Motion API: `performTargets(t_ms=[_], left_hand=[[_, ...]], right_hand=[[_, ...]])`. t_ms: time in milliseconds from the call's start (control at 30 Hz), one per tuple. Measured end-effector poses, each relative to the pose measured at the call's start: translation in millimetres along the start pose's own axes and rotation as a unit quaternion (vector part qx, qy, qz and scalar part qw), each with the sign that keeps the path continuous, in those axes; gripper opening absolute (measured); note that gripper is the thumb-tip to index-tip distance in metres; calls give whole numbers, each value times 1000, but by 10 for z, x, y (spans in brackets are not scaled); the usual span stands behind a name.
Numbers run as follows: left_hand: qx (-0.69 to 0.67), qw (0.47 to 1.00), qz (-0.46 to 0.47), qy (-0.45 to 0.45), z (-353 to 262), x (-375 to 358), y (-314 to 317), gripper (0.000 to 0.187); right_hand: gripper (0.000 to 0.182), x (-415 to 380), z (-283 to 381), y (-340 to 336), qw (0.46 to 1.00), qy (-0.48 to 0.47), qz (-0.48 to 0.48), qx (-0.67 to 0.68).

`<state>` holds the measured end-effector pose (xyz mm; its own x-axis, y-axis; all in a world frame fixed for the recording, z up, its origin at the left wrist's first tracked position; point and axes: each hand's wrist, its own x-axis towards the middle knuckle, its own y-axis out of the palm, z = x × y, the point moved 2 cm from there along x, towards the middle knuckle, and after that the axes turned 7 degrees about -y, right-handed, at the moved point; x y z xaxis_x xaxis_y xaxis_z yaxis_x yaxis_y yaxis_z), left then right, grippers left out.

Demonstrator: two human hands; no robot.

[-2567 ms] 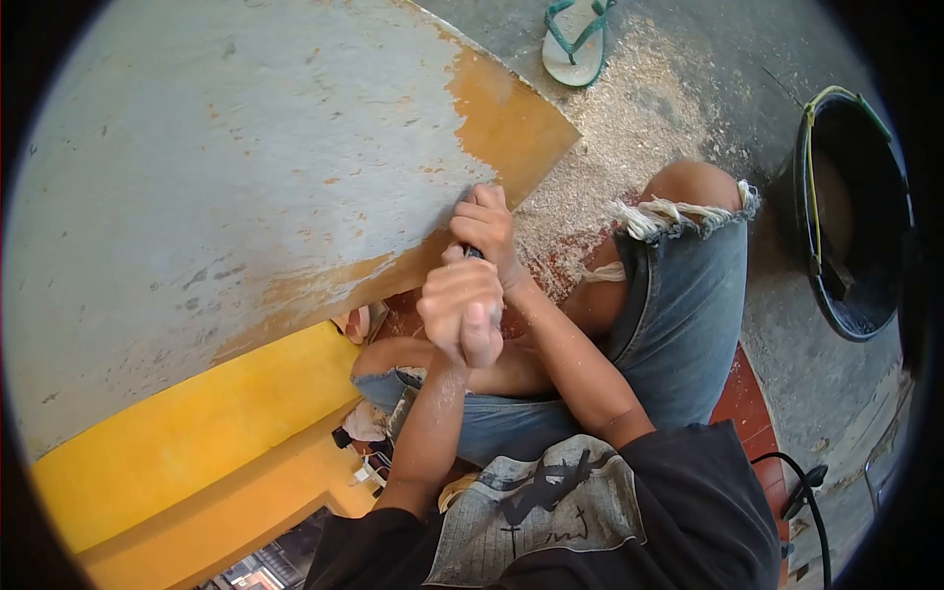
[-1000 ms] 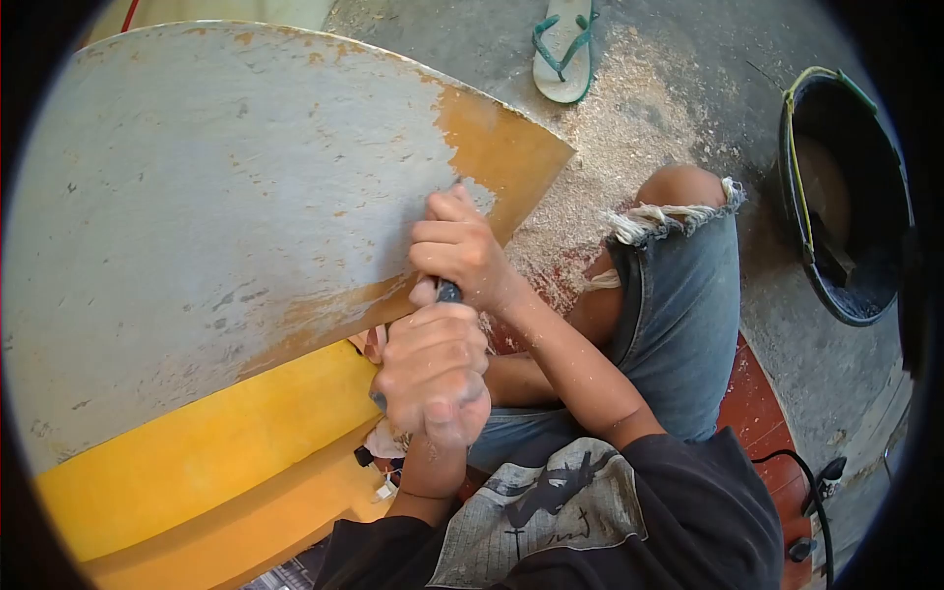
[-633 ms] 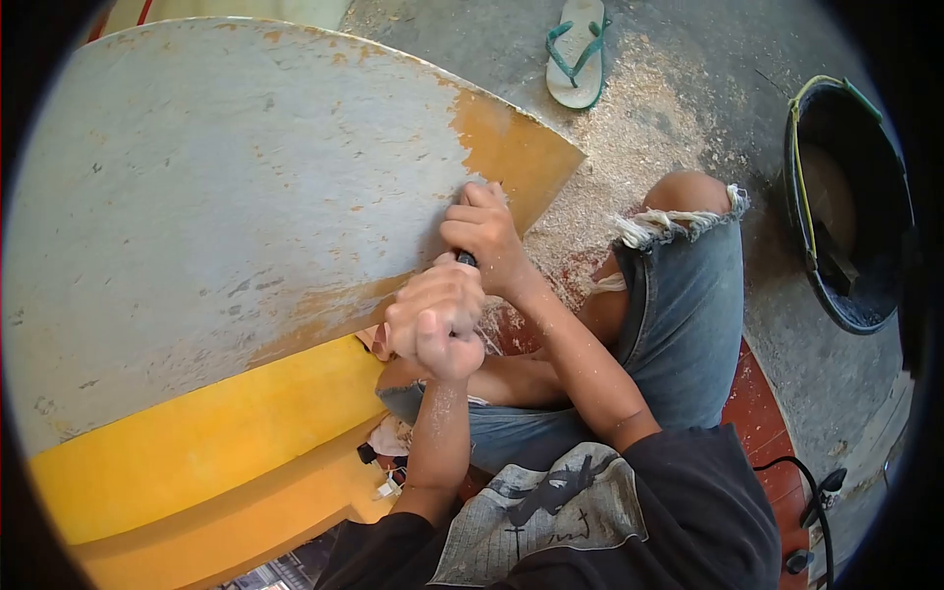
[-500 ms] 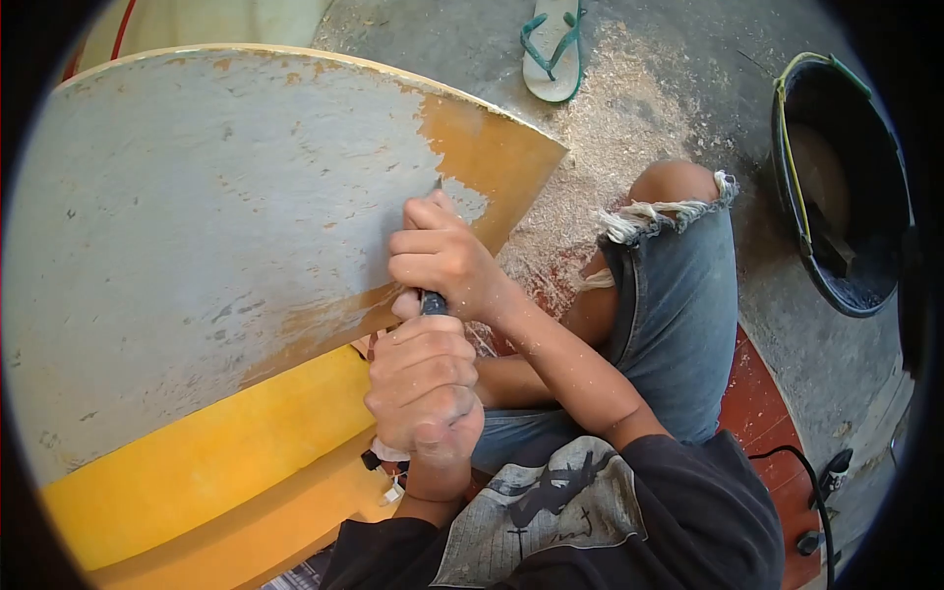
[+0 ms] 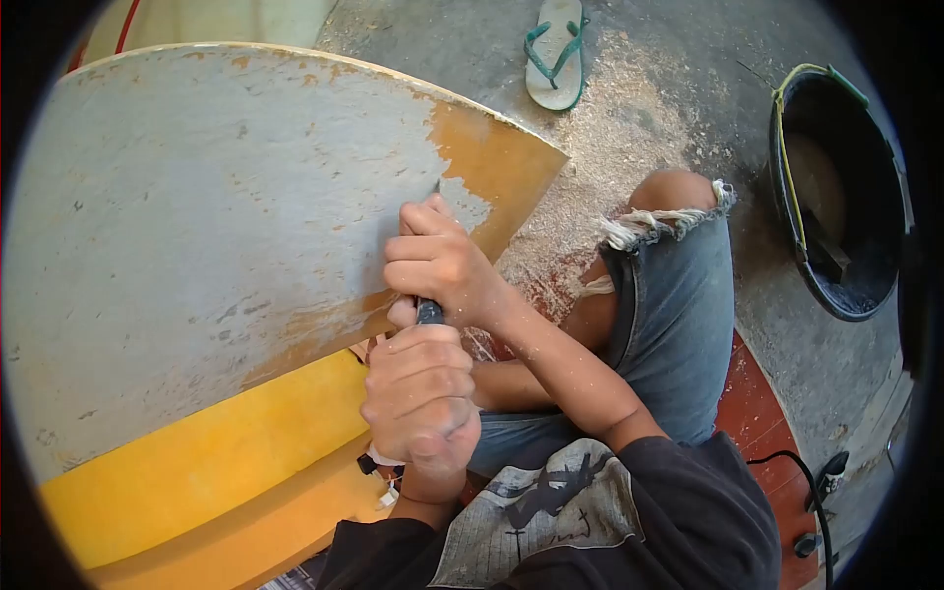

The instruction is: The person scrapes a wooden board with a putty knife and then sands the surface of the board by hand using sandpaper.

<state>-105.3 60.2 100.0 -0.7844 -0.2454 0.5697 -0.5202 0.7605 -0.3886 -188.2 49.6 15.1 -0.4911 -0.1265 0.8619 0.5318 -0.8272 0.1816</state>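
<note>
**Gripping a dark-handled tool two-handed**

Clenched at the near end in a fully folded left hand; clasped farther forward in a tightly curled right hand. Held over the grey-coated panel, near the brown patch.

Soft even light, faint shadow on the board, fisheye-bowed edges, blackened corners, dim bucket interior

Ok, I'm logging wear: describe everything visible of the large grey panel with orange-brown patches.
The large grey panel looks like painted wood, scuffed, with orange-brown along its near edge and right corner. Its pale far edge curves; the left end is cropped. A thin dark tool tip ahead of the right-hand grip seemingly touches it.
</note>
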Motion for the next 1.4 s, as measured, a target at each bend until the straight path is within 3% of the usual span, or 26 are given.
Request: performTargets(t_ms=[100,233,300,333,367,433,467,567,833,867,900,933,967,1000,1067,1133,1167,1200,1300,1333,1400], left_hand=[[-33,999,-12,0,117,13,-78,59],[-11,1000,-18,17,46,40,-29,56],[-4,998,-12,-53,106,-41,-75,53],[-93,988,-80,-94,291,-46,-81,47],[-86,988,-85,-96,266,-121,-131,47],[94,994,-45,-22,80,49,-2,52],[46,999,14,4,-117,91,57,56],[25,998,36,52,-75,62,38,59],[-12,996,34,78,-124,95,-87,58],[73,988,-127,-54,88,-2,-85,57],[153,929,-284,-183,234,-95,-124,55],[149,929,-288,-179,294,-72,-163,55],[31,979,-157,-127,351,-2,-168,53],[-90,993,-17,-69,380,53,-122,51],[-36,998,32,42,-8,168,-5,54],[-27,996,48,75,-48,178,-20,56],[-44,998,40,27,96,153,-80,56],[-61,997,31,-21,182,146,-121,58],[14,999,-29,-34,225,121,-18,60],[31,999,-9,44,63,166,52,58],[7,999,13,46,-77,185,43,58]], right_hand=[[32,-97,-169,-41,998,28,-1,-64],[30,-86,-112,6,998,28,-1,-51],[30,-131,-190,3,999,11,-9,-48],[30,-168,-258,-55,995,40,7,-88],[30,-208,-227,8,996,42,8,-79],[30,-91,-148,-33,999,27,-22,-35],[29,0,-69,-6,999,-9,-26,-24],[29,26,-79,-8,999,-30,-14,-14],[30,139,46,48,999,-14,-4,-33],[30,70,-107,26,998,-1,-22,-52],[30,-6,-185,19,997,10,-39,-71],[30,-56,-198,3,997,4,-36,-71],[30,-112,-228,-27,996,30,-24,-85],[31,-135,-256,-72,993,58,-14,-104],[31,42,-113,-51,997,18,-11,-79],[32,139,-58,-38,998,-14,0,-53],[32,81,-99,-32,999,-16,1,-50],[32,-39,-197,-30,997,15,-8,-75],[32,-108,-178,-76,991,76,6,-113],[32,-33,-99,-43,996,42,-3,-74],[30,71,-5,-33,1000,15,15,-14]])
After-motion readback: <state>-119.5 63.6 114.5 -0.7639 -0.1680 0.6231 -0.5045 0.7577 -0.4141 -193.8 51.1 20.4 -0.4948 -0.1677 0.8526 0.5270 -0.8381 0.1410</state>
